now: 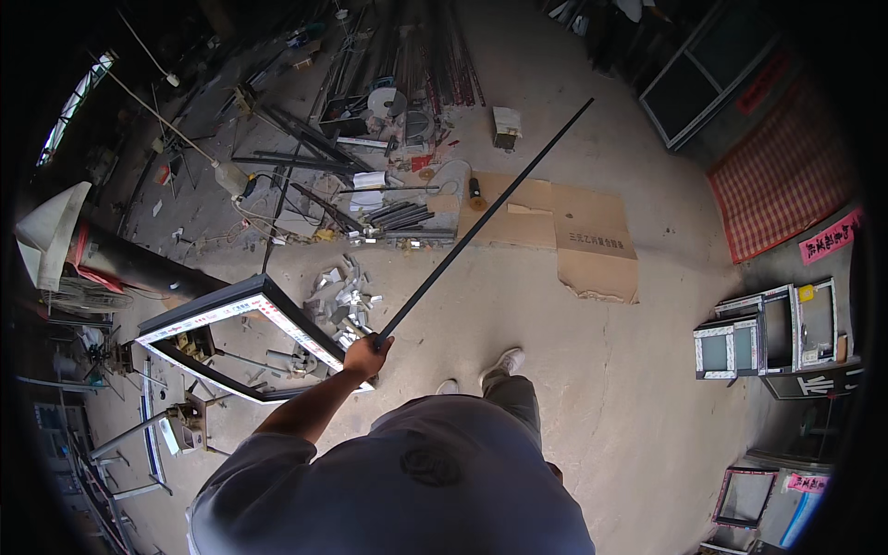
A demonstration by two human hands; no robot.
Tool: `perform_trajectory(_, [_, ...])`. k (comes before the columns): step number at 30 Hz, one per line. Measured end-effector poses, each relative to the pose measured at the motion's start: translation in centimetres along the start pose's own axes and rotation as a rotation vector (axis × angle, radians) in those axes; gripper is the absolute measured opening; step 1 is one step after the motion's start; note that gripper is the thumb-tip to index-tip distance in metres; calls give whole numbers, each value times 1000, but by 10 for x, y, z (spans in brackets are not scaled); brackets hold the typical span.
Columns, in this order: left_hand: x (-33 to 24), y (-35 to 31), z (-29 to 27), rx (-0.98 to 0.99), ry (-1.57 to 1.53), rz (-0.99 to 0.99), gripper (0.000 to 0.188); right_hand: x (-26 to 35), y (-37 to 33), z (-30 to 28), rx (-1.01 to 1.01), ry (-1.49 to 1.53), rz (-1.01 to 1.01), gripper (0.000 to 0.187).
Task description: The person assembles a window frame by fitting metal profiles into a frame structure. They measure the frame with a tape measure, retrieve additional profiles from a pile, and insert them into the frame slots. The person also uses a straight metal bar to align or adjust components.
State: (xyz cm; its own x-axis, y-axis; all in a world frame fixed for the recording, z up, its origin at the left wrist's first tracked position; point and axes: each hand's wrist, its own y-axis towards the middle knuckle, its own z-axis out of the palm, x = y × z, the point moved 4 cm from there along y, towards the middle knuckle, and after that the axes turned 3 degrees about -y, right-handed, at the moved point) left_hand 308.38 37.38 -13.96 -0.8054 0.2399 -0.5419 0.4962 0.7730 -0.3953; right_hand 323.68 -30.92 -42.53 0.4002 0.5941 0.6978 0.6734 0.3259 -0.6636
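One left hand (367, 357) curls tight round a bar (486, 220) by the frame (208, 307). This bar seems light, stiff; hold its middle. Right hand's unseen.

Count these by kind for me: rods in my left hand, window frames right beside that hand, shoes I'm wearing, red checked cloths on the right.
Long black rod in left hand: 1
Black-and-white window frame: 1
Light shoes: 2
Red checked cloth: 1
Total: 5

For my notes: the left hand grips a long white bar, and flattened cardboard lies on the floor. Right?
Not quite: the head view shows the bar is black, not white. The left hand does grip it, and flattened cardboard lies on the floor.
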Motion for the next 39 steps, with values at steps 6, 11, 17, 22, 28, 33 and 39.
perform_trajectory(6, [-71,109,31,32,331,116,55,125,138,-93,-123,-607,-41,35])
perform_trajectory(11, [-125,175,59,5,371,-15,68,336,284,-166,-103,-457,-11,29])
perform_trajectory(17, [-189,218,49,-15,329,7,60,587,447,-213,-38,-300,-185,34])
perform_trajectory(22, [-241,269,34,8,229,-56,55,694,533,-204,13,-570,-453,46])
perform_trajectory(28, [-284,403,54,-32,138,-17,49,697,583,-191,181,-786,-260,55])
perform_trajectory(33, [-336,505,35,-47,182,15,53,722,613,-196,143,-752,-289,45])
perform_trajectory(39, [-374,573,-16,-40,168,16,55,732,680,-201,179,-488,-16,41])
